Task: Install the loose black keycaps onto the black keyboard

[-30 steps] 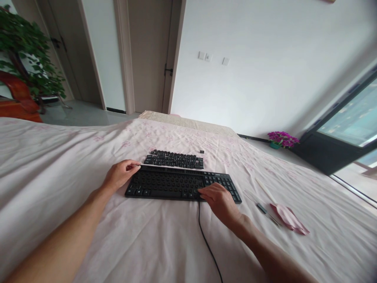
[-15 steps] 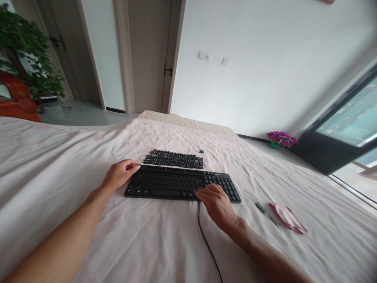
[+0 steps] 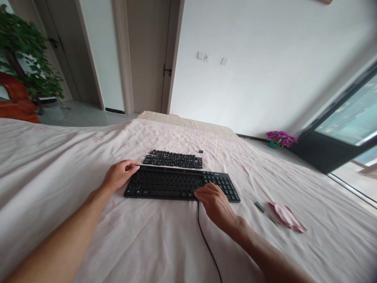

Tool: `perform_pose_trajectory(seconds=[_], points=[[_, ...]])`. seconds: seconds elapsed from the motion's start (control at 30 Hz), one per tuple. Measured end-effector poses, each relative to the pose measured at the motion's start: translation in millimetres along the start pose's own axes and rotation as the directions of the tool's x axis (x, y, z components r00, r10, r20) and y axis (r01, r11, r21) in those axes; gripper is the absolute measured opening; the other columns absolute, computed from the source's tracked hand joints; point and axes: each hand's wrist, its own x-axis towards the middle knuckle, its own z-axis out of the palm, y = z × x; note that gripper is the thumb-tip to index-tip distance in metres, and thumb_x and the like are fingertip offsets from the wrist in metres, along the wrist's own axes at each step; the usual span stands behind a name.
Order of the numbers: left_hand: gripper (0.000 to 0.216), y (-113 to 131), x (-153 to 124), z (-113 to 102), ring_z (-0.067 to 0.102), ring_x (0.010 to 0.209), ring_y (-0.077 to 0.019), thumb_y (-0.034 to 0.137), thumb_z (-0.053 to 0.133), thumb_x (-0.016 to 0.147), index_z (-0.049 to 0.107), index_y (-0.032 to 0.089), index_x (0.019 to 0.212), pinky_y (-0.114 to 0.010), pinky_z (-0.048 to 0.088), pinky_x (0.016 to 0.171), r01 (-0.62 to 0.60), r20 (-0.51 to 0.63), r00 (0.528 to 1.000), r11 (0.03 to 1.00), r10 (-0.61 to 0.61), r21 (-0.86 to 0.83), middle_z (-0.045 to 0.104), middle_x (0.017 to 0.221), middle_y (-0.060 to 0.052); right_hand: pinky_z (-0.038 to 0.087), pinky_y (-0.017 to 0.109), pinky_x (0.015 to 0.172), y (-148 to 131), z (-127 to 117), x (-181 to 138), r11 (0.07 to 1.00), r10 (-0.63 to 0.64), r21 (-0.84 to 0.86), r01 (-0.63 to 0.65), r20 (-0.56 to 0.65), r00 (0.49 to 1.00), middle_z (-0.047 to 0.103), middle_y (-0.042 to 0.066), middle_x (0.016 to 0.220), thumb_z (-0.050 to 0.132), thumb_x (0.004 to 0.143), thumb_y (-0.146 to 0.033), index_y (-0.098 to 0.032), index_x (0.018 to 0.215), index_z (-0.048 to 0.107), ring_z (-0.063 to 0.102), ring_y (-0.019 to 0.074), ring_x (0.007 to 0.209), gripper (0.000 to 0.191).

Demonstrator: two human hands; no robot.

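A black keyboard [image 3: 173,194] lies on the bedsheet; most of its main block shows bare sockets, while the number pad and part of the bottom row carry keycaps. At its far left corner, my left hand [image 3: 119,175] pinches the edge between thumb and fingers. My right hand [image 3: 216,202] is closed over the near edge, right of the space bar, its fingertips together at the bottom row. Whatever those fingertips hold is hidden. Loose keycaps [image 3: 173,159] lie in rows just beyond the keyboard, and one single keycap [image 3: 201,151] lies apart behind them.
To the right lie a thin tool with wire loops and a dark handle [image 3: 260,207] and a folded pink cloth [image 3: 287,217]. The keyboard's cable [image 3: 206,241] runs toward me. Wrinkled, pale flowered bedsheet [image 3: 141,243] surrounds everything.
Almost nothing differs. The whole view has shifted very slightly; both hands keep their places on the keyboard.
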Motion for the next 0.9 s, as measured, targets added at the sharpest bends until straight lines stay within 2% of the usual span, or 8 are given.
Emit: perform_pose_trajectory(seconds=[0.17, 0.33, 0.43, 0.53, 0.6, 0.73, 0.8, 0.9], points=[[0.038, -2, 0, 0, 0.065, 0.079, -0.0179, 0.051, 0.054, 0.077, 0.071, 0.025, 0.098, -0.024, 0.047, 0.071, -0.002, 0.000, 1.000, 1.000, 0.002, 0.008, 0.073, 0.087, 0.000, 0.041, 0.037, 0.091, -4, 4, -6, 0.999, 0.002, -0.034, -0.003, -0.032, 1.000, 0.067, 0.005, 0.112, 0.048, 0.085, -0.004, -0.024, 0.102, 0.072, 0.051, 0.0216, 0.104, 0.035], [0.037, -2, 1, 1, 0.065, 0.081, -0.0178, 0.051, 0.054, 0.078, 0.070, 0.025, 0.099, -0.023, 0.046, 0.072, 0.007, 0.000, 1.000, 1.000, -0.007, -0.013, 0.073, 0.088, 0.001, 0.039, 0.043, 0.096, -9, 4, -14, 0.999, 0.017, -0.047, -0.018, -0.033, 0.999, 0.065, 0.006, 0.115, 0.052, 0.081, -0.003, -0.026, 0.106, 0.071, 0.047, 0.0248, 0.115, 0.039], [0.036, -1, 1, 1, 0.066, 0.082, -0.0176, 0.051, 0.053, 0.079, 0.070, 0.026, 0.098, -0.023, 0.046, 0.072, 0.019, 0.015, 1.000, 0.999, -0.019, -0.025, 0.073, 0.090, 0.001, 0.040, 0.041, 0.096, -1, -1, -7, 1.000, 0.019, 0.020, -0.019, -0.017, 1.000, 0.067, 0.002, 0.112, 0.051, 0.081, -0.003, -0.031, 0.101, 0.073, 0.050, 0.0226, 0.114, 0.041], [0.036, -2, 2, 2, 0.066, 0.086, -0.0181, 0.052, 0.052, 0.080, 0.070, 0.027, 0.098, -0.023, 0.046, 0.075, 0.016, 0.019, 1.000, 1.000, -0.016, -0.016, 0.073, 0.094, 0.002, 0.045, 0.033, 0.091, 30, -5, 21, 0.984, 0.088, 0.157, -0.080, -0.044, 0.995, 0.070, 0.000, 0.106, 0.046, 0.080, -0.003, -0.032, 0.096, 0.074, 0.059, 0.0170, 0.102, 0.043], [0.036, -3, 2, 2, 0.066, 0.087, -0.0185, 0.052, 0.052, 0.079, 0.070, 0.027, 0.098, -0.023, 0.046, 0.077, 0.018, 0.021, 1.000, 1.000, -0.017, -0.007, 0.073, 0.095, 0.002, 0.046, 0.029, 0.090, 62, -4, 49, 0.961, 0.212, 0.199, -0.191, -0.089, 0.973, 0.071, 0.001, 0.103, 0.046, 0.082, -0.008, -0.028, 0.104, 0.073, 0.063, 0.0160, 0.098, 0.039], [0.038, -6, 3, 4, 0.066, 0.091, -0.0200, 0.054, 0.050, 0.080, 0.069, 0.026, 0.096, -0.024, 0.047, 0.080, 0.011, 0.018, 1.000, 1.000, -0.010, -0.020, 0.073, 0.098, 0.000, 0.047, 0.025, 0.082, 125, 5, 107, 0.874, 0.484, -0.009, -0.485, -0.036, 0.874, 0.072, 0.001, 0.106, 0.051, 0.087, -0.024, -0.026, 0.109, 0.071, 0.064, 0.0175, 0.099, 0.029], [0.038, -7, 4, 5, 0.066, 0.092, -0.0209, 0.054, 0.050, 0.080, 0.069, 0.026, 0.096, -0.024, 0.047, 0.081, 0.021, 0.016, 1.000, 1.000, -0.020, -0.023, 0.073, 0.099, 0.000, 0.045, 0.025, 0.082, 145, 12, 128, 0.863, 0.500, -0.058, -0.502, -0.036, 0.865, 0.070, 0.003, 0.110, 0.052, 0.087, -0.022, -0.025, 0.110, 0.071, 0.063, 0.0181, 0.101, 0.030], [0.037, -9, 4, 6, 0.066, 0.092, -0.0215, 0.054, 0.051, 0.080, 0.070, 0.027, 0.096, -0.026, 0.047, 0.082, 0.020, 0.021, 1.000, 0.999, -0.020, -0.028, 0.073, 0.099, 0.000, 0.043, 0.025, 0.085, 162, 23, 148, 0.863, 0.493, -0.110, -0.492, -0.022, 0.870, 0.068, 0.004, 0.114, 0.052, 0.086, -0.019, -0.023, 0.109, 0.071, 0.061, 0.0188, 0.105, 0.030]])
